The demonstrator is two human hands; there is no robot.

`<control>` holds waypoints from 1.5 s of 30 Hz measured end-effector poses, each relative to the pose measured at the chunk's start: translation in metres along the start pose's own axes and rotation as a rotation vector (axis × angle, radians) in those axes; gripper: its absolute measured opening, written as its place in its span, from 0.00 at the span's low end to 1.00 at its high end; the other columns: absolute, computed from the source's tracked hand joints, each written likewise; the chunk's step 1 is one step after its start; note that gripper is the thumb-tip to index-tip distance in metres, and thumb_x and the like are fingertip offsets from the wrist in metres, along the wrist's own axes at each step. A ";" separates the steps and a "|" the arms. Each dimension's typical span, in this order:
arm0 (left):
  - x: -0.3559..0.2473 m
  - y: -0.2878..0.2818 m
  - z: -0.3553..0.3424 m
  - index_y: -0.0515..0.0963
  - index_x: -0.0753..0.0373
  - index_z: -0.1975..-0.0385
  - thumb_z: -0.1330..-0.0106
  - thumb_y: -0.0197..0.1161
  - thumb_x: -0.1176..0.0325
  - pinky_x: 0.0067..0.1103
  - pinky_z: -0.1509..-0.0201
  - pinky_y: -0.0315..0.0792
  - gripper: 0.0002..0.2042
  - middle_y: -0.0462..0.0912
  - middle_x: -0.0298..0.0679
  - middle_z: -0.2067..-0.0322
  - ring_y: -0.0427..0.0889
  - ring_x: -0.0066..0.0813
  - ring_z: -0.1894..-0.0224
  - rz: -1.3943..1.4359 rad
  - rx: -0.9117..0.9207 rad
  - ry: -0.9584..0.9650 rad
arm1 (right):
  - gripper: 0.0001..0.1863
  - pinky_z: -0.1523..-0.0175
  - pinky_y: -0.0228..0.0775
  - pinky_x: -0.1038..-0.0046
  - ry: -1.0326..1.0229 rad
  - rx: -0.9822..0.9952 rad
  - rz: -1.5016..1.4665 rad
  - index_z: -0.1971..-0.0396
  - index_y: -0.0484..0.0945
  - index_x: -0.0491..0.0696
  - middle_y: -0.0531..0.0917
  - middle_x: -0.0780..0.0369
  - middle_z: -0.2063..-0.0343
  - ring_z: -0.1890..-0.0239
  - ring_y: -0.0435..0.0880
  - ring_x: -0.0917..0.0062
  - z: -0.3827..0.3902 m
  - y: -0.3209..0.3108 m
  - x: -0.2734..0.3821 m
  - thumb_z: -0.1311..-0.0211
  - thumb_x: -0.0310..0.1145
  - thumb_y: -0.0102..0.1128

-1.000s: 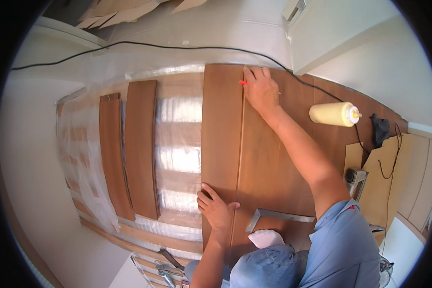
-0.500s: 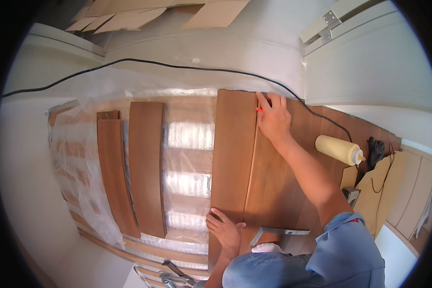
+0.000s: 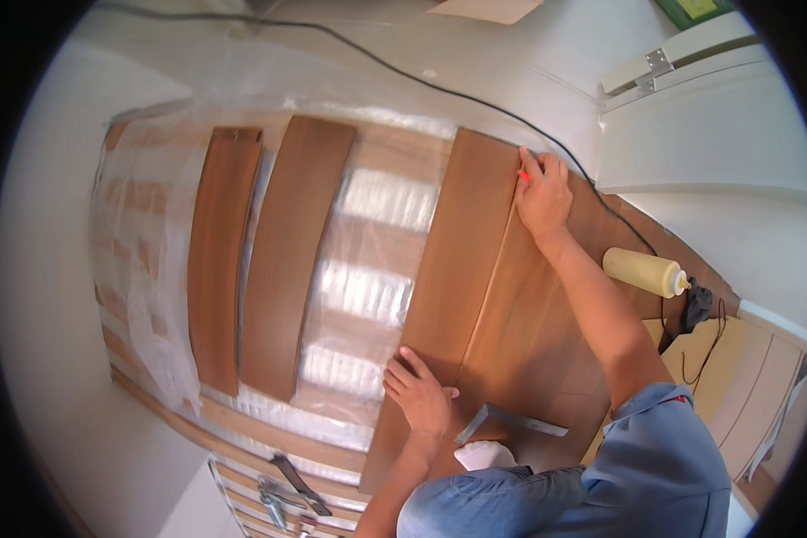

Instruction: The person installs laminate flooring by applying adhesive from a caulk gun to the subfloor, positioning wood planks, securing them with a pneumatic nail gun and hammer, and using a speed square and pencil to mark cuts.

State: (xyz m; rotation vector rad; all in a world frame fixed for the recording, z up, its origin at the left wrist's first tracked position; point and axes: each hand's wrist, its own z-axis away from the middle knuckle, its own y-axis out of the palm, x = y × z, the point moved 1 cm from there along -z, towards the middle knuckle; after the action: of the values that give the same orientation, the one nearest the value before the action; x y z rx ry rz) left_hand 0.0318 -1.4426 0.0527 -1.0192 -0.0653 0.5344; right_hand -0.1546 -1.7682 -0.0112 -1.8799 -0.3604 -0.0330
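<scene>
My left hand [image 3: 421,394] lies flat, fingers spread, on the near end of the long brown wooden floor plank [image 3: 453,269]. My right hand [image 3: 541,193] pinches a small red pencil [image 3: 522,176] at its far end, on the floor.

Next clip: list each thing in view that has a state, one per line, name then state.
Left hand: flat, pressing on the near end of the plank.
Right hand: holding a red pencil at the plank's far end.
Plank: lying flat beside the laid floorboards.
Two loose planks: lying flat on plastic sheeting.
Glue bottle: lying on its side.
Metal square: lying flat.
</scene>
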 end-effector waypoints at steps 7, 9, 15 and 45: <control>0.004 0.012 0.002 0.53 0.72 0.24 0.66 0.88 0.53 0.46 0.27 0.58 0.67 0.63 0.57 0.36 0.66 0.56 0.35 0.038 -0.190 0.003 | 0.17 0.53 0.82 0.60 -0.113 -0.094 0.189 0.46 0.85 0.55 0.79 0.61 0.57 0.50 0.80 0.62 -0.007 -0.001 -0.008 0.35 0.36 0.66; 0.018 0.024 0.013 0.55 0.68 0.24 0.63 0.86 0.53 0.48 0.26 0.58 0.63 0.63 0.56 0.33 0.66 0.55 0.33 0.106 -0.230 0.005 | 0.18 0.52 0.82 0.58 -0.182 -0.062 0.218 0.44 0.82 0.54 0.80 0.59 0.55 0.49 0.80 0.59 0.017 -0.013 0.003 0.32 0.37 0.64; 0.111 0.054 0.089 0.67 0.61 0.29 0.43 0.77 0.56 0.48 0.22 0.57 0.41 0.61 0.54 0.26 0.61 0.57 0.26 0.319 -0.493 0.203 | 0.13 0.52 0.77 0.59 -0.313 0.417 -0.304 0.51 0.83 0.49 0.83 0.58 0.62 0.56 0.83 0.59 0.238 -0.134 0.074 0.26 0.41 0.62; 0.353 0.099 0.283 0.79 0.59 0.37 0.28 0.68 0.62 0.26 0.42 0.77 0.21 0.86 0.41 0.48 0.85 0.29 0.48 1.146 -0.446 -0.107 | 0.13 0.62 0.80 0.67 -0.417 1.539 -0.706 0.53 0.82 0.39 0.88 0.53 0.72 0.65 0.92 0.71 0.478 -0.175 0.361 0.28 0.33 0.58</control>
State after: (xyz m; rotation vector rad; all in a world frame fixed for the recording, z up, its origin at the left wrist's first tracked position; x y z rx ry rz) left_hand 0.2167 -1.0184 0.0548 -1.4178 0.3437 1.6703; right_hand 0.0688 -1.1903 0.0614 -0.1716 -0.9643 0.1319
